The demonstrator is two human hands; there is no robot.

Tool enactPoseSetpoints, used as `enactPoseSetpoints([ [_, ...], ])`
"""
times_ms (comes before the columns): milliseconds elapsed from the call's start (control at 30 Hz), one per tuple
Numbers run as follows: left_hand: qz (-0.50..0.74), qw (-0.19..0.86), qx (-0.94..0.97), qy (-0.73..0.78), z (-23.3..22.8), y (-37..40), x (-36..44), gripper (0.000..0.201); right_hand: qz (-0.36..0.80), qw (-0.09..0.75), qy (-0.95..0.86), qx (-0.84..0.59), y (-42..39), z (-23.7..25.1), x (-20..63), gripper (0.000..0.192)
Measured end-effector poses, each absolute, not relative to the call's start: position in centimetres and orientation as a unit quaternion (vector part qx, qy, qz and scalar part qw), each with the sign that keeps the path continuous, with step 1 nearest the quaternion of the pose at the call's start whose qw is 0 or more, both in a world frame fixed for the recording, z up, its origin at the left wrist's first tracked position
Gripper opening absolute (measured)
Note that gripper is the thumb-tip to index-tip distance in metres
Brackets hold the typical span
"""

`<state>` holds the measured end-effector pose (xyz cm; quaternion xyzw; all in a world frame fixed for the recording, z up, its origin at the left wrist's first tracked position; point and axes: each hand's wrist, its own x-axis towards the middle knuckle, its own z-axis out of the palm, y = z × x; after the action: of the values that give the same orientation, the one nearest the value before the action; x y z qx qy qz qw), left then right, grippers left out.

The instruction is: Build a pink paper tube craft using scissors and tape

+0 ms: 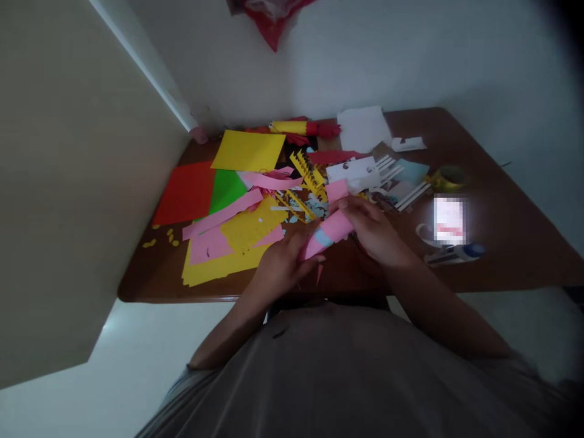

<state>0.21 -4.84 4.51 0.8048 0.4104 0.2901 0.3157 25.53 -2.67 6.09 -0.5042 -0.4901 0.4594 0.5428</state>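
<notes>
A pink paper tube (337, 225) with a light blue band around it is held between my two hands, tilted up to the right. My left hand (285, 258) is closed around its lower left end. At the upper right end, my right hand (371, 228) grips the tube with bent fingers. Just beyond that hand lies a piece of pink paper (337, 190); whether it joins the tube I cannot tell. Under and behind the hands are light blue paper scraps (314, 207) and yellow cut strips (308, 173).
Yellow (249, 151), red (185, 191) and green sheets (227, 193) cover the brown table's (493, 201) left side. A red and yellow paper figure (303, 128) and white sheets (364, 129) lie at the back. Rightward are a tape roll (449, 177), a lit phone (449, 220) and scissors-like handles (472, 250).
</notes>
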Motion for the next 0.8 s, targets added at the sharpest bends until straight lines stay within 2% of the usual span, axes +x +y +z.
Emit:
enactPoseSetpoints([
  [200,0.302,0.403,0.767,0.399,4.4,-5.2,0.6,0.076,0.438,0.561,-0.482,-0.511,-2.6,6.0,25.4,0.04],
  [367,0.296,0.38,0.784,0.39,4.1,-5.2,0.7,0.066,0.399,0.579,-0.461,-0.541,-2.4,6.1,25.4,0.03],
  [500,0.287,0.3,0.83,0.372,4.0,-4.9,0.4,0.064,0.365,0.603,-0.46,-0.54,-2.2,6.1,25.2,0.028],
  [667,0.261,0.129,0.879,0.378,4.2,-5.0,0.1,0.056,0.329,0.628,-0.489,-0.508,-2.6,5.9,25.0,0.027],
  [800,0.288,0.023,0.877,0.383,4.3,-5.3,0.0,0.051,0.264,0.646,-0.536,-0.475,-3.6,5.6,24.9,0.026],
])
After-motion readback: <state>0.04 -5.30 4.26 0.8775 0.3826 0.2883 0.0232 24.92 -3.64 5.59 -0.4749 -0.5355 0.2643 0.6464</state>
